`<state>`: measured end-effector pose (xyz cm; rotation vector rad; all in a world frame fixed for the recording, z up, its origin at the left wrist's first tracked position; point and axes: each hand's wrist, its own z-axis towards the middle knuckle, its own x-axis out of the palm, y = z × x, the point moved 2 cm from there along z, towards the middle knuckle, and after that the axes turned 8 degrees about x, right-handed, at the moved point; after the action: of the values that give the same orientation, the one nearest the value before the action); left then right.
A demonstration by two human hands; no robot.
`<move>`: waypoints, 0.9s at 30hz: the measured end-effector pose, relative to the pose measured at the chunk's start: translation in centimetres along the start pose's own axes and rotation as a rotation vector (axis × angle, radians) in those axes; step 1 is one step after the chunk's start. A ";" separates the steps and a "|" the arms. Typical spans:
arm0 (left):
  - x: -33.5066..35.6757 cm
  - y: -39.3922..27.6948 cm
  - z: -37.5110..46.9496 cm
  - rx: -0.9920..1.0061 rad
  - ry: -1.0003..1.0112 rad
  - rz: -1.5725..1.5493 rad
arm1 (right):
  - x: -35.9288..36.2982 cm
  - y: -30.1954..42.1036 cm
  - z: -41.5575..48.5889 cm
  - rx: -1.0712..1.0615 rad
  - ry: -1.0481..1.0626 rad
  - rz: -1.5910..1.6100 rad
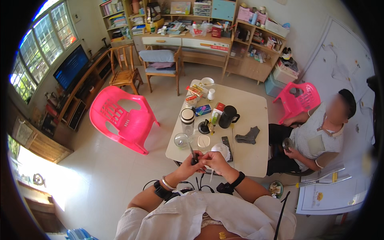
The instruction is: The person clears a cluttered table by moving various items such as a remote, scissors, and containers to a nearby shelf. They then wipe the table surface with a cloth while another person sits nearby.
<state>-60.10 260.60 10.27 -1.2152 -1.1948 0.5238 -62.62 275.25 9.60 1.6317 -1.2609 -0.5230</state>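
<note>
My left hand [189,166] is closed around scissors [194,157] with dark handles, their blades pointing up and away from me. My right hand [215,162] meets it at the table's near edge and pinches something thin and pale that hangs below the fingers; what it is I cannot tell. Just beyond the hands are a ball of white thread or yarn [221,150], a small white-rimmed container [203,141] and a glass bowl [181,140]. A black remote control [226,144] lies beside the white ball, and a grey sock [248,136] lies farther right.
The table [255,105] also holds a lidded glass jar [187,120], a black jug [229,117], small boxes and a white bowl [207,81]. A seated person [315,135] is at the right, holding a round object. A pink plastic chair [123,120] stands left; a bin [276,189] is at lower right.
</note>
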 end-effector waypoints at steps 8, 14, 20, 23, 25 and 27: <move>-10.9 -2.4 -10.3 0.057 -0.485 -0.173 | 12.8 -1.5 5.8 0.014 0.159 0.069; -27.1 -5.8 -13.8 0.120 -0.574 -0.182 | 22.5 -0.8 16.9 -0.062 0.184 0.035; -40.1 -13.3 -16.3 0.066 -0.548 -0.139 | 34.1 3.9 28.6 -0.107 0.177 0.285; -42.4 -17.7 -14.3 0.077 -0.241 -0.124 | 37.6 6.7 32.0 -0.118 0.132 0.292; -43.2 -19.7 -11.5 0.036 -0.108 -0.130 | 38.4 8.9 34.0 -0.170 0.098 0.305; -43.7 -21.0 -8.5 0.036 -0.013 -0.112 | 37.8 11.2 36.1 -0.269 0.088 0.329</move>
<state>-73.44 213.20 12.16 -1.1094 -1.2515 0.4682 -82.62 225.74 11.83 1.1833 -1.2997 -0.3913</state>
